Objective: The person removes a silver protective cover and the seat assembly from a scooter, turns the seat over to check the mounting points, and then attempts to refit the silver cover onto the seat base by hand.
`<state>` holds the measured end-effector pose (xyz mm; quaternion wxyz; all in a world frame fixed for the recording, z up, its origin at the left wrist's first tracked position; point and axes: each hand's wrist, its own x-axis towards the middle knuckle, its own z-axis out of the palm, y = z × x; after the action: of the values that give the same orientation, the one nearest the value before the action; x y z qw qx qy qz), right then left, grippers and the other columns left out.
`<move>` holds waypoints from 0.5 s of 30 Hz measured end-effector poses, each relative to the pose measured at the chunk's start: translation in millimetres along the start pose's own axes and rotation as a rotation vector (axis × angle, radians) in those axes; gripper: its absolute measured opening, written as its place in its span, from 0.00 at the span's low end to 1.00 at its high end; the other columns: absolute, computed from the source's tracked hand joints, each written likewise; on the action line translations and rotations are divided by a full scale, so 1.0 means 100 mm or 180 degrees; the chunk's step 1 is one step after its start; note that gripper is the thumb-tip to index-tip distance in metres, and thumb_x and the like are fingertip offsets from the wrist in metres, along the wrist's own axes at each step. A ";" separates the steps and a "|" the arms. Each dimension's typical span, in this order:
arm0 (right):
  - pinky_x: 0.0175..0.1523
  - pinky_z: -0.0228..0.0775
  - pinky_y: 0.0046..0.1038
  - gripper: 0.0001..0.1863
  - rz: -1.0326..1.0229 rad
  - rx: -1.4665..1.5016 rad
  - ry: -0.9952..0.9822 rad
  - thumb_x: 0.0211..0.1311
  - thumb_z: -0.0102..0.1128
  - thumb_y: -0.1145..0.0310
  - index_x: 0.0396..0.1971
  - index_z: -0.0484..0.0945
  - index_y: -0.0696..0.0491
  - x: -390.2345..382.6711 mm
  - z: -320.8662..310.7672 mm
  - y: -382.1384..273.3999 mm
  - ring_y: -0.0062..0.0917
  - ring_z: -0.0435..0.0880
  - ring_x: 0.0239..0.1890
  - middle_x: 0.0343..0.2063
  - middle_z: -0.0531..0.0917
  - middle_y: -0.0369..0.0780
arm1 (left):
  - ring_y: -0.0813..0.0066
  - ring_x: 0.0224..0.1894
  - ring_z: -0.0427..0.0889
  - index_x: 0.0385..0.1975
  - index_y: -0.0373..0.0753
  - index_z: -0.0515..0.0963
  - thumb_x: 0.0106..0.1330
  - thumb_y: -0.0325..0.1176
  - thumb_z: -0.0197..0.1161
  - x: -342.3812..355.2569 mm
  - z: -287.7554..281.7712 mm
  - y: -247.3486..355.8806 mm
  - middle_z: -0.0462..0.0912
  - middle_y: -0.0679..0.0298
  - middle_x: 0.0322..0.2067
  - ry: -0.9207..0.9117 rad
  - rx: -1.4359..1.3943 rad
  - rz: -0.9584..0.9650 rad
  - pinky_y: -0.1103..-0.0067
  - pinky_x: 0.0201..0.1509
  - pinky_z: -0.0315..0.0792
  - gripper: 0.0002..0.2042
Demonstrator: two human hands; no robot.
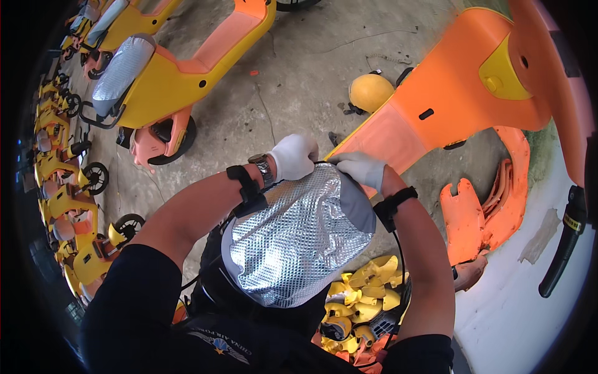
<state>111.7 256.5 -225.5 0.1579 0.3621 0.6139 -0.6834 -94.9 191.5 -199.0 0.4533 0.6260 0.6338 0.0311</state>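
Observation:
A silver quilted seat cover (293, 230) with grey edging lies over the scooter seat in front of me, its surface wrinkled. My left hand (294, 157), in a white glove, is closed at the cover's far edge. Beside it on the right, my right hand (361, 168), gloved too, has its fingers curled round the same edge near the grey corner. The fingertips of both hands are partly hidden. Beyond them runs the scooter's orange footboard (386, 140), rising to the orange front panel (461, 81).
Another yellow scooter (168, 81) with a silver seat cover stands at the far left, and more line the left side. A yellow helmet (370, 92) rests on the concrete. Orange body panels (462, 221) lean by the white wall (517, 311); yellow parts (367, 290) are piled at lower right.

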 end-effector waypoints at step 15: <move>0.53 0.71 0.31 0.21 -0.0039 -0.2311 -0.0809 0.53 0.58 0.60 0.44 0.80 0.57 0.42 0.09 -0.89 0.38 0.81 0.47 0.41 0.83 0.48 | 0.67 0.28 0.81 0.34 0.34 0.80 0.45 0.33 0.69 -0.43 -0.26 -0.62 0.83 0.62 0.28 -0.1683 -0.1312 -0.0783 0.73 0.35 0.76 0.16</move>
<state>21.3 274.6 -189.5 0.3466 0.1913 0.7937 -0.4619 -166.9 156.4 -198.8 0.7187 0.4269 0.5456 -0.0595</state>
